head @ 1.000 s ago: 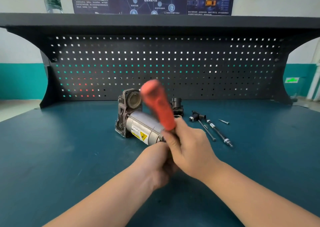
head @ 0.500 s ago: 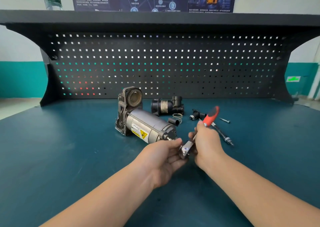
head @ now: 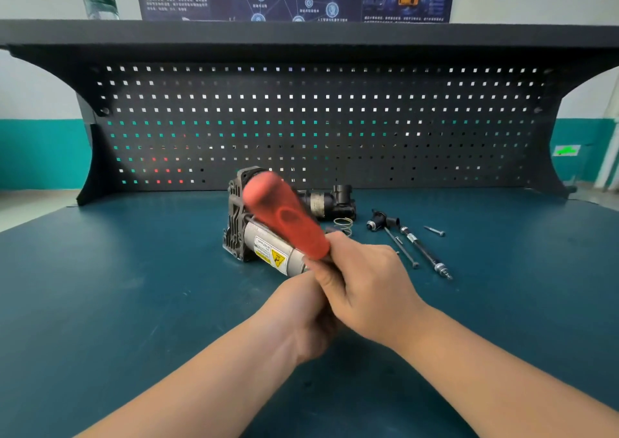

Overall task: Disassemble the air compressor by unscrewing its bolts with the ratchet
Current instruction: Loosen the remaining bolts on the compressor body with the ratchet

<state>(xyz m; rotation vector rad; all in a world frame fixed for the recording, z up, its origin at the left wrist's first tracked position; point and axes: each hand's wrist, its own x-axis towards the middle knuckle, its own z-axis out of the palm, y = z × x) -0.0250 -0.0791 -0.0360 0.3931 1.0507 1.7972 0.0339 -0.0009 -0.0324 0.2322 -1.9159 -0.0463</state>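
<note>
Head view. Air compressor point(head: 268, 236) lies on its side at centre of the tabletop point(head: 117, 303), grey end bracket toward 11 o'clock. Right hand point(head: 365, 283) has its fingers wrapped around the ratchet point(head: 284, 216) near its head; the red handle points to 11 o'clock, blurred. Left hand point(head: 301, 317) sits curled just beneath the right at the compressor's near end; what it holds is hidden.

Progress, judged: partly stripped. A black cylinder part point(head: 330, 200), a spring point(head: 343, 225), long bolts point(head: 425, 253) and a screw point(head: 434, 231) lie apart at 1 to 3 o'clock. Motor body and bracket remain joined; fasteners at the near end appear outstanding.
</note>
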